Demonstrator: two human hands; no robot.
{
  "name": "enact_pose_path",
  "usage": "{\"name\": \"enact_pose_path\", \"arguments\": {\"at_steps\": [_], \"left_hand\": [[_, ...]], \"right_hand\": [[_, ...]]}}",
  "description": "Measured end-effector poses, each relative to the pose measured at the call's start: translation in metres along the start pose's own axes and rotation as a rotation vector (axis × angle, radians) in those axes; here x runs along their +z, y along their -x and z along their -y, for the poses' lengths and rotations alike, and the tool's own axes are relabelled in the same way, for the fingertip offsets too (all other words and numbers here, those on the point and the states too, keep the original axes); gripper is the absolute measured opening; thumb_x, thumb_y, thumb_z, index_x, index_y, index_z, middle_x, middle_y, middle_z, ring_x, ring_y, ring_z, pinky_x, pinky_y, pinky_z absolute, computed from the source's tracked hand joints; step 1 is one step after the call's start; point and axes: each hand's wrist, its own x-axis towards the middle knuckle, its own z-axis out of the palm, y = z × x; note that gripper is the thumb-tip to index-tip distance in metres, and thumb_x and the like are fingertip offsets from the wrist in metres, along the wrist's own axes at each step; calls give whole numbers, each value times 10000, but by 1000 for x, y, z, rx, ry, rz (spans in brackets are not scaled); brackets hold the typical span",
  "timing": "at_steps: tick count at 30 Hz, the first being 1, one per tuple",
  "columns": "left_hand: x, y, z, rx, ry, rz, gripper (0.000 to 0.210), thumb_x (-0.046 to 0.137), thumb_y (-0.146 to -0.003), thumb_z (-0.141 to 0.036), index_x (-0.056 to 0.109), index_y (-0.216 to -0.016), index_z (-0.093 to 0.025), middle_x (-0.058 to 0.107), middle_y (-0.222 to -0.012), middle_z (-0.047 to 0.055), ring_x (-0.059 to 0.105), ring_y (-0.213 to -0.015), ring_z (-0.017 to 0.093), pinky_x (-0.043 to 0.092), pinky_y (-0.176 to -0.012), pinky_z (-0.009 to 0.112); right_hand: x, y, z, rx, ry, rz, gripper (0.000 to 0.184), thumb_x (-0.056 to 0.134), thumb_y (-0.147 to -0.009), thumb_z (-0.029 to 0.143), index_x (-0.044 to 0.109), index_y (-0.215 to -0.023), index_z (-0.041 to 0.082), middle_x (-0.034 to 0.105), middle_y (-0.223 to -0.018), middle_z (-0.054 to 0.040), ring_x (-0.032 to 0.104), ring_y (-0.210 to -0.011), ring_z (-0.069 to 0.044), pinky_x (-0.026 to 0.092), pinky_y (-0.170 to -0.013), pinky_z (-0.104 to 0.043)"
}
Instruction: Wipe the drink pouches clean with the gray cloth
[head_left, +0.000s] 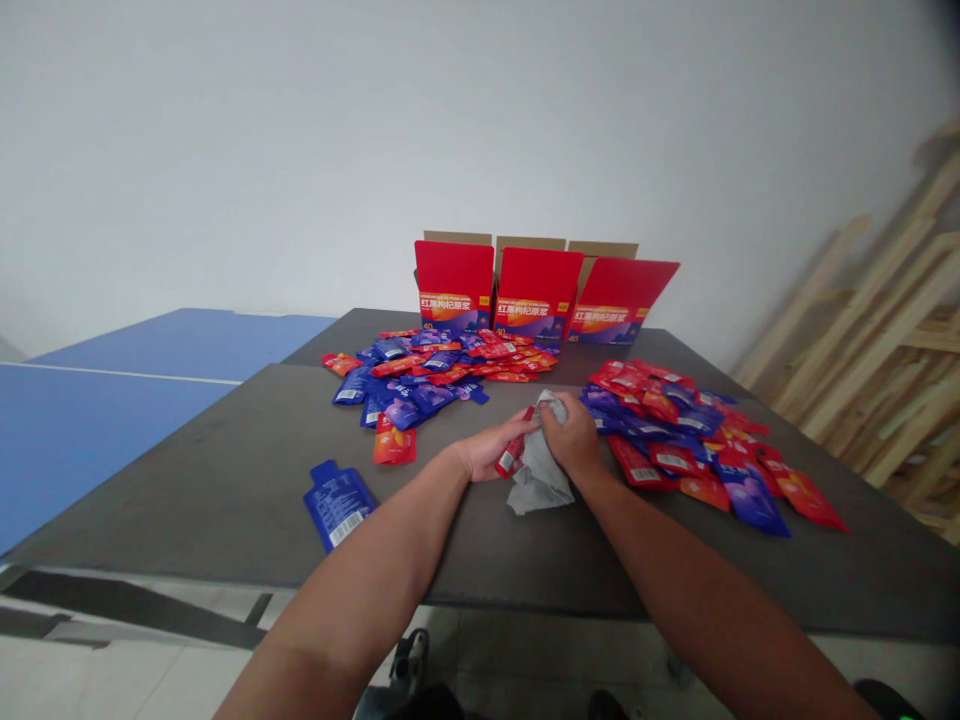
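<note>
My left hand is closed on a small red pouch, its barcode end showing below the fingers. A crumpled grey cloth hangs from my right hand, which grips it against the pouch's upper part. Part of the pouch is hidden behind the cloth and fingers. To the left, one blue pouch lies apart with its barcode up. Beyond my hands spreads a mixed pile of red and blue pouches. A second mixed pile lies just right of my right hand.
Three open red cartons stand side by side at the back of the dark grey table. A blue table adjoins on the left. Wooden slats lean against the wall at right.
</note>
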Motion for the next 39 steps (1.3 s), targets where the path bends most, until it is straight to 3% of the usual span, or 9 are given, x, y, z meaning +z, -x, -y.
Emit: {"name": "enact_pose_path", "arguments": {"at_steps": [4, 8, 12, 17, 22, 26, 32, 36, 39], "left_hand": [[-2, 0, -3, -14, -65, 20, 200, 634, -766, -221, 594, -959, -187, 596, -616, -21, 533, -459, 89, 361, -440, 168], [-5, -1, -10, -36, 98, 40, 169, 557, -769, -251, 588, -870, -119, 592, -630, 41, 530, -489, 111, 371, -431, 197], [-7, -1, -17, 111, 330, 3, 277, 488, -777, -256, 595, -971, -90, 666, -846, 130, 625, -663, 174, 513, -620, 295], [-7, -6, -18, 194, 415, -114, 299, 431, -801, -255, 593, -984, -83, 672, -923, 158, 669, -857, 254, 530, -765, 387], [-5, -15, -12, 235, 396, -162, 174, 431, -829, -235, 569, -799, -134, 646, -755, 86, 667, -770, 206, 525, -754, 333], [-3, -22, -5, 283, 292, -139, 267, 394, -908, -281, 553, -735, -155, 618, -670, 54, 653, -745, 180, 507, -795, 302], [-5, -25, 2, 266, 116, -162, 557, 362, -882, -636, 592, -1089, -172, 671, -989, 114, 638, -991, 234, 458, -913, 336], [-4, -23, 4, 239, 72, -194, 617, 400, -862, -645, 471, -1287, -203, 644, -1084, 122, 591, -1127, 253, 423, -982, 356], [-1, -22, 3, 249, 56, -195, 622, 368, -899, -599, 347, -1386, -213, 618, -1147, 127, 583, -1154, 235, 386, -1030, 354]], "right_hand": [[-6, -5, -6, 140, -11, -8, 271, 497, -841, 419, 635, -871, 188, 662, -816, -61, 589, -763, -213, 457, -734, -334], [-5, -6, -19, 220, 8, 41, 266, 525, -819, 417, 642, -851, 181, 634, -778, -52, 571, -726, -209, 463, -714, -340], [4, 0, -28, 65, 98, 97, 313, 579, -780, 367, 655, -994, 153, 585, -911, -99, 560, -873, -245, 469, -827, -402], [5, 7, -16, -198, 165, 97, 579, 637, -728, 295, 531, -1283, 169, 469, -1191, -151, 476, -1115, -300, 413, -953, -484], [-3, 11, 4, -413, 187, 269, 536, 624, -747, 225, 550, -1276, 196, 491, -1254, -132, 485, -1139, -281, 378, -1005, -460], [-2, 12, 8, -493, 155, 393, 388, 514, -858, 209, 592, -1237, 221, 588, -1199, -102, 537, -1100, -242, 433, -966, -413], [-9, 1, -4, -355, 84, 231, 372, 402, -920, 211, 583, -1243, 181, 634, -1196, -108, 568, -1127, -217, 451, -991, -396], [-37, -26, -23, -159, 184, 71, 359, 407, -927, 273, 625, -1182, 145, 661, -1155, -129, 597, -1085, -231, 448, -988, -393], [-70, -53, -51, 14, 365, 68, 378, 422, -920, 267, 616, -1215, 130, 643, -1206, -140, 589, -1110, -245, 429, -1001, -393]]}}
